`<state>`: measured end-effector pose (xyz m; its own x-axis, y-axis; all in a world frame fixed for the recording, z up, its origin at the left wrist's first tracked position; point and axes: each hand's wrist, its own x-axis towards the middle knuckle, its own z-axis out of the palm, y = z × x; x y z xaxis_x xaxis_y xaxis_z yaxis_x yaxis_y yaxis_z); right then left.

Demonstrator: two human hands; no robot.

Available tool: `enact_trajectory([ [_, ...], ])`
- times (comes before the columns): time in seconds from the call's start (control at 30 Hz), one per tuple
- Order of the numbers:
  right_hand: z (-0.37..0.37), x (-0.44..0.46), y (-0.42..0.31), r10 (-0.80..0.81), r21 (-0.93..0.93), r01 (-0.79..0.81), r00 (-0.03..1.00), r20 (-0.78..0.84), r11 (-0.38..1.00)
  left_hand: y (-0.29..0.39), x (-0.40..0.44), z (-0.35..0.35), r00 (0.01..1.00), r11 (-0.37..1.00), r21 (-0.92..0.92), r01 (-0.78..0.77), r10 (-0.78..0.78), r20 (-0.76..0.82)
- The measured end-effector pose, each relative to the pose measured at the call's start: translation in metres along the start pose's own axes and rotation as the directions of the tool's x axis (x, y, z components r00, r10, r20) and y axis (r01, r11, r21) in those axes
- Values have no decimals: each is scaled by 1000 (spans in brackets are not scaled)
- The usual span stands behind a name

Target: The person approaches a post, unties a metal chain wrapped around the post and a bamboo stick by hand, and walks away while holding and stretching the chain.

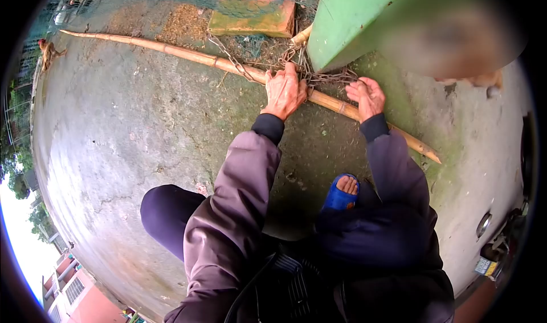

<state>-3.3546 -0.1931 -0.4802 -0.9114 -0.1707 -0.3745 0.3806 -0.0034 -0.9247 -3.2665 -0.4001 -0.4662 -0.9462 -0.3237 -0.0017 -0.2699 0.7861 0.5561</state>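
Head camera view: at the far left we see a reddish-brown bird standing at the edge of the concrete ground, and at the near left a pink building beyond it. From the far left, a long bamboo pole lies slantwise across the ground toward the right, its thin end on the left. Right of that end, on the far side of the pole, we find a mossy block, and a rusty chain runs from near its corner across the pole. Our left hand lies over the middle of the pole, fingers bent toward the far side; we cannot tell whether it grasps the pole or only presses on it. Just beyond stands the base of a green post, with more chain bunched around its foot. On the near side, our foot wears a blue sandal. Our right hand is to the right, at the chain's end above the pole, fingers partly curled; we cannot tell whether they pinch a link. The pole's other end lies farther right, below a blurred shape.
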Motion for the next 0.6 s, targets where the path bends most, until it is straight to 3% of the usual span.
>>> enact_trajectory([
  [0.03, 1, 0, 0, 3, 1, -3, 1000, -4, 1000, 1, -1, 0, 1000, 1000, -1, -2, 2, 5],
  [0.13, 14, 7, 2, 40, 324, -60, 997, 68, 944, 5, 5, -2, 998, 998, 14, 54, -54, 44],
  [0.17, 17, 8, 3, 39, 324, -59, 997, 68, 944, 8, 4, -1, 998, 999, 14, 53, -53, 44],
  [0.23, 25, 6, -3, 130, 525, -197, 978, 161, 828, 11, 2, 5, 996, 999, 3, 53, -53, -67],
  [0.3, 27, 0, -1, 110, 543, -176, 982, 151, 821, 12, 3, 11, 992, 997, 26, 68, -64, -113],
  [0.37, 24, -5, 6, 42, 692, -187, 974, 221, 697, 14, 3, 17, 985, 996, 45, 83, -75, -154],
  [0.43, 24, -16, -11, 124, 787, -258, 966, 228, 560, 11, 5, 20, 983, 994, 81, 70, -55, -175],
  [0.5, 19, -17, -17, 191, 731, -255, 966, 172, 632, 5, 5, 19, 989, 996, 70, 50, -40, -142],
  [0.6, 12, -3, -17, 241, 736, -266, 960, 143, 623, 1, 14, 12, 995, 998, 52, 29, -25, -92],
])
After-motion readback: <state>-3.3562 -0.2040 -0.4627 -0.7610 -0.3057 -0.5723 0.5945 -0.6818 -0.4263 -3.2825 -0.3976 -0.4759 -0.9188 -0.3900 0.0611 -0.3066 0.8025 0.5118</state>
